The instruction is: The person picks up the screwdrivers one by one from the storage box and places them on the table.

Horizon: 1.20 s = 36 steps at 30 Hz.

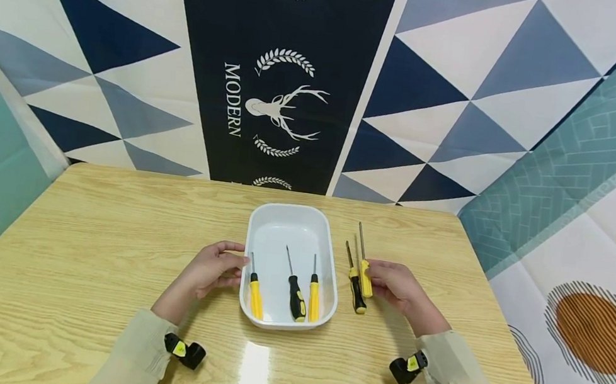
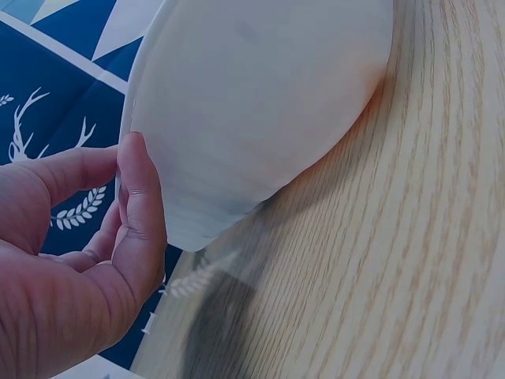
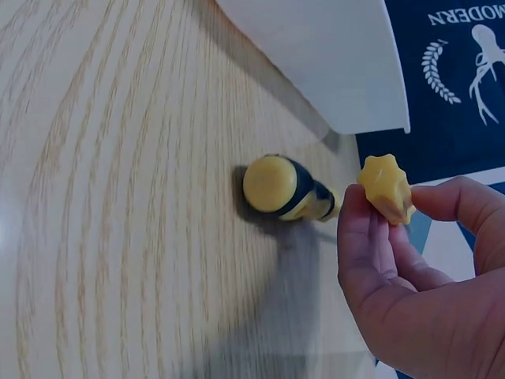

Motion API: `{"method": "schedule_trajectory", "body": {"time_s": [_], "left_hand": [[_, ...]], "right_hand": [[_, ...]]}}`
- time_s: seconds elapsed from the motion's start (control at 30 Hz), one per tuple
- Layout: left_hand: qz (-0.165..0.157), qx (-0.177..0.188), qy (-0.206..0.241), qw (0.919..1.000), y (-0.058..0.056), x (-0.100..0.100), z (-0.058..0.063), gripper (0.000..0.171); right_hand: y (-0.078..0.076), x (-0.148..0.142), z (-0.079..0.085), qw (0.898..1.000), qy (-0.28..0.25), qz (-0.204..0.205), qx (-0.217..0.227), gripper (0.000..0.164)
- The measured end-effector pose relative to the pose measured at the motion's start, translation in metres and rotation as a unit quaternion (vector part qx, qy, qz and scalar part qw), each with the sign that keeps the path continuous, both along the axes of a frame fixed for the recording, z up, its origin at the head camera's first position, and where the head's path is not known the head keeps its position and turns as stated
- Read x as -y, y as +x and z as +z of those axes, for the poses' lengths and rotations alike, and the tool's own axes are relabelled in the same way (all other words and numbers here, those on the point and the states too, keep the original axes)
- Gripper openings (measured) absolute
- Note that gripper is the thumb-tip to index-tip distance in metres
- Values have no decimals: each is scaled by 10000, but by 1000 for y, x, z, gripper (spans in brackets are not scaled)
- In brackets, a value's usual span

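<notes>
Woodgrain tabletop (image 1: pixel 77 267) spans the lower frame; left hand (image 1: pixel 216 265) pinches a white rounded-rectangular tray (image 1: pixel 298 232), right hand (image 1: pixel 397 284) a yellow-handled screwdriver (image 1: pixel 366 281), its fluted butt (image 3: pixel 381 178) clear only from the right wrist.

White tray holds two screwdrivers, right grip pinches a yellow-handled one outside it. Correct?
Not two: the head view shows three in the white tray: left screwdriver, middle screwdriver, right screwdriver. The right grip does pinch a yellow-handled screwdriver outside it.
</notes>
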<state>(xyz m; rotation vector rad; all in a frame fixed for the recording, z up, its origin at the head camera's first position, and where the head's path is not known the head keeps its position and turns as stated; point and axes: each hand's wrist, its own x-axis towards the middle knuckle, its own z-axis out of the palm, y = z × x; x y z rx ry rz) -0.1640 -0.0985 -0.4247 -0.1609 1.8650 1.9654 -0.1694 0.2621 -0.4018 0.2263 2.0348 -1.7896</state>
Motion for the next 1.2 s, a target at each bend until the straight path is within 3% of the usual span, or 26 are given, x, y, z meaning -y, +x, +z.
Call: {"method": "schedule_trajectory", "body": {"time_s": [0.9, 1.2], "left_hand": [[-16, -33, -21, 10000, 3, 0, 2, 47], [-48, -46, -7, 10000, 2, 0, 2, 46]], "right_hand": [[-1, -11, -14, 9972, 737, 27, 133, 49], [-3, -8, -16, 9902, 1397, -62, 24, 45]]}}
